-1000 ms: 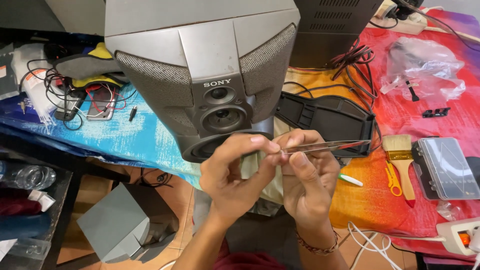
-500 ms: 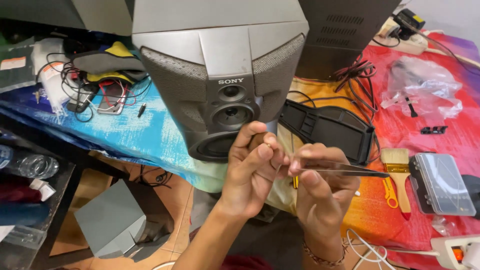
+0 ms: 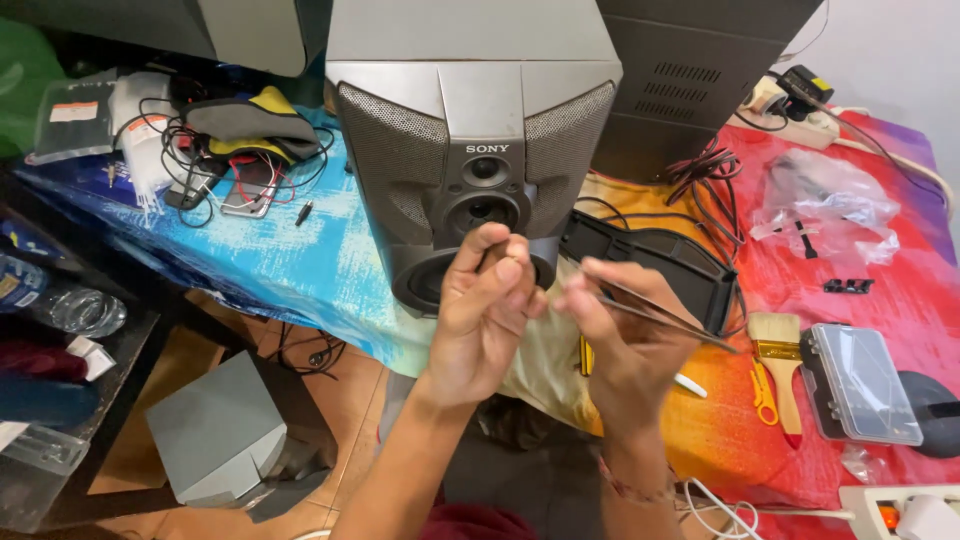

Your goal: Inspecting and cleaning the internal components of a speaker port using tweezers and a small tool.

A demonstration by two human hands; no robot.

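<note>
A grey bookshelf speaker (image 3: 470, 150) filled the upper centre of the frame, standing on a blue and red cloth-covered table (image 3: 290, 265), with a paintbrush (image 3: 778, 360) and clear parts box (image 3: 862, 382) at lower right. In front of it, at centre frame, the left hand (image 3: 485, 315) pinched something too small to make out, while the right hand (image 3: 625, 345) gripped slim metal tweezers (image 3: 665, 315) pointing toward it. The step in hand looked like fine tweezer work on that tiny piece, calling next for a steady tip.
</note>
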